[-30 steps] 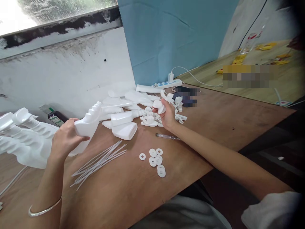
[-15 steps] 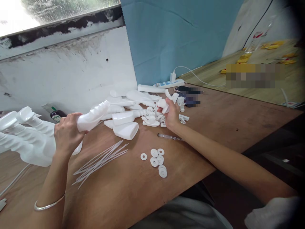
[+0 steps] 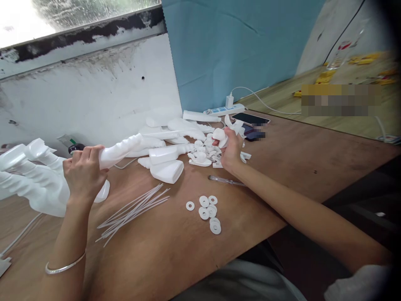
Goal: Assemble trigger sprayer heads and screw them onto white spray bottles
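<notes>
My left hand (image 3: 84, 173) is wrapped around the lower part of a white plastic bottle (image 3: 120, 150), which lies nearly level with its ribbed neck pointing right. Between the fingers of my right hand (image 3: 233, 150) is a white trigger spray head (image 3: 221, 134), partly hidden by the fingers. That hand is above a pile of loose white plastic parts (image 3: 200, 159). More white bottles (image 3: 166, 170) lie heaped between the two hands. Left of my left hand stand several white bottles with spray heads (image 3: 40, 184).
Thin white tubes (image 3: 133, 213) and several white washers (image 3: 204, 213) lie on the brown table (image 3: 150, 259). A clear-handled screwdriver (image 3: 224, 180) rests below my right hand. Behind are a phone (image 3: 250, 119) and a power strip (image 3: 224, 110). A dark bottle (image 3: 75, 148) leans by the wall.
My left hand has shifted left with the bottle, which now lies a little more level. My right hand has moved slightly right with the spray head.
</notes>
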### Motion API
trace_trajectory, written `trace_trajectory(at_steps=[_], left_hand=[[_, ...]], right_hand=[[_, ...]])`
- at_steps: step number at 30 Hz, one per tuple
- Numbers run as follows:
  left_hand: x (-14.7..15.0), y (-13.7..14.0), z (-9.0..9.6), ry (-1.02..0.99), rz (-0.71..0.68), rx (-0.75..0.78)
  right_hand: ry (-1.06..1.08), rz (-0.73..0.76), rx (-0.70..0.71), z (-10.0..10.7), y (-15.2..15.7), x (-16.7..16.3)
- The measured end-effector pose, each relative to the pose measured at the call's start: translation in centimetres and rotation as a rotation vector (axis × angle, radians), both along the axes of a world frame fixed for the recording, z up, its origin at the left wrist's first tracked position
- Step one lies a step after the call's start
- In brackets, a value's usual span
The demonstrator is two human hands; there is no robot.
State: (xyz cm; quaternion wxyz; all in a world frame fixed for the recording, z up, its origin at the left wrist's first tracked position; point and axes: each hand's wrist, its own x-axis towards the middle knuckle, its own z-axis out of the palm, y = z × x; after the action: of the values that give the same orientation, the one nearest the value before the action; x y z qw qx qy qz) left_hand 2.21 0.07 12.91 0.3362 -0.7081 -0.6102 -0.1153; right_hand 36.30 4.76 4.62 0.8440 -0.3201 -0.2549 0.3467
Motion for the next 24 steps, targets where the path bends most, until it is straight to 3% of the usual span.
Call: trace_trajectory(at_steps=[9, 18, 24], left_hand=[[0.79, -0.36, 0.49, 0.128, 0.003, 0.001], [0.37, -0.49, 0.84, 0.060, 0.024, 0.000], [0.17, -0.25, 0.54, -0.035, -0.045, -0.046]], right_hand=[[-0.045, 0.019, -0.036, -0.21, 0.06, 0.01], [-0.035, -0.023, -0.050, -0.03, 0.02, 0.11], [-0.032, 0.002, -0.043, 0.04, -0.12, -0.01]])
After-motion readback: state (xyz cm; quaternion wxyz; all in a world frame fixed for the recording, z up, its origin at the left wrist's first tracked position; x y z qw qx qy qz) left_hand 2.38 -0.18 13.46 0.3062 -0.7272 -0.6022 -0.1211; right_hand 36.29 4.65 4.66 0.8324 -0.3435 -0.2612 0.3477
